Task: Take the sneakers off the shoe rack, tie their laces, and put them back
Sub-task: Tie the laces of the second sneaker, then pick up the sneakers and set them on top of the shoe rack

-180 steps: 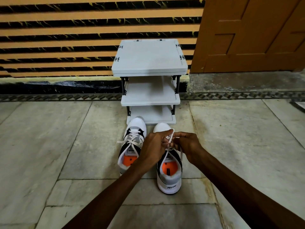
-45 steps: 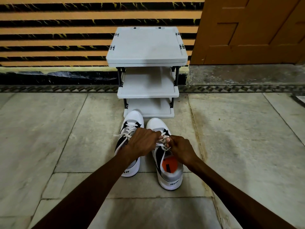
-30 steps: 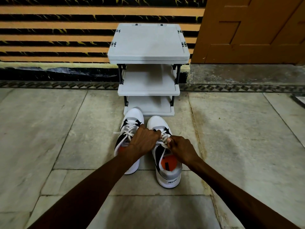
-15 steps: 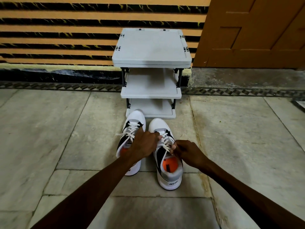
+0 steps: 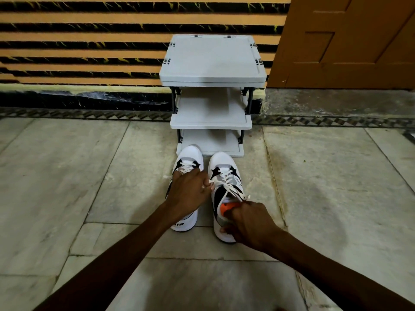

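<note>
Two white, black and grey sneakers stand side by side on the floor, toes toward the grey three-shelf shoe rack (image 5: 213, 60). My left hand (image 5: 188, 193) lies over the left sneaker (image 5: 188, 154), covering its tongue. Its fingers curl down the inner side, close to a lace loop of the other shoe. My right hand (image 5: 249, 223) grips the heel and collar of the right sneaker (image 5: 221, 161), thumb by the orange insole. The right sneaker's white laces (image 5: 227, 184) lie tied across its tongue. All rack shelves are bare.
The rack stands against an orange and black striped wall (image 5: 89, 41), with a brown wooden door (image 5: 341, 41) to its right. Pale marble floor slabs (image 5: 67, 176) spread to both sides of the sneakers. A dark patterned strip runs along the wall's base.
My right hand has let go of the laces and dropped back to the right sneaker's heel. My left hand has shifted left onto the left sneaker.
</note>
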Motion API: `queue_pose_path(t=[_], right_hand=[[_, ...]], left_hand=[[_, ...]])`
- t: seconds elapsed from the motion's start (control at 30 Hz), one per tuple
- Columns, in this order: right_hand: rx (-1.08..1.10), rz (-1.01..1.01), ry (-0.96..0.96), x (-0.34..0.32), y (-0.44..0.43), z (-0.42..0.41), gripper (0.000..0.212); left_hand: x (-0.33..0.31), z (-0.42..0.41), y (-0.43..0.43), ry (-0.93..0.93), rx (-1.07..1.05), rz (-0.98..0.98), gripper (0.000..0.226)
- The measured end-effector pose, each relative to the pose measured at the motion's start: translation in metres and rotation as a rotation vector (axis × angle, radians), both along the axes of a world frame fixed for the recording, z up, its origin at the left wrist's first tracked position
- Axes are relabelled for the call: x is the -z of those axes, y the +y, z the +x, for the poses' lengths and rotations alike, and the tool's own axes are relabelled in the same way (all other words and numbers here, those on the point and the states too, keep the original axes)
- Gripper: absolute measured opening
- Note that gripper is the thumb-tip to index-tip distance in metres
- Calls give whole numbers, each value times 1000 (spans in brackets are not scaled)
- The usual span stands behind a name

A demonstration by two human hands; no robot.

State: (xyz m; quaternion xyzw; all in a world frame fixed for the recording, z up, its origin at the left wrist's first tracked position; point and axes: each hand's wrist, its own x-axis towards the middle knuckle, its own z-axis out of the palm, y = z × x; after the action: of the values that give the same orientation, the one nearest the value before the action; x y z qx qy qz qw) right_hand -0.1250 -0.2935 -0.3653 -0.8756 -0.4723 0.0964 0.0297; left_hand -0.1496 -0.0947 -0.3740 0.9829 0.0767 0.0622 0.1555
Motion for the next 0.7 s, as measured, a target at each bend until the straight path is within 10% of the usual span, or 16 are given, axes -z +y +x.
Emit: queue_pose_path(t=[0.27, 0.53, 0.7], right_hand=[[98, 77, 91, -8, 16, 2, 32], [196, -41, 154, 9, 14, -1, 48], [157, 82, 58, -1, 19, -2, 42]], left_hand=[[-7, -16, 7, 15, -145, -32, 25], [-6, -50, 8, 455, -44, 235, 60], [-2, -61, -5, 322, -69, 285, 41]])
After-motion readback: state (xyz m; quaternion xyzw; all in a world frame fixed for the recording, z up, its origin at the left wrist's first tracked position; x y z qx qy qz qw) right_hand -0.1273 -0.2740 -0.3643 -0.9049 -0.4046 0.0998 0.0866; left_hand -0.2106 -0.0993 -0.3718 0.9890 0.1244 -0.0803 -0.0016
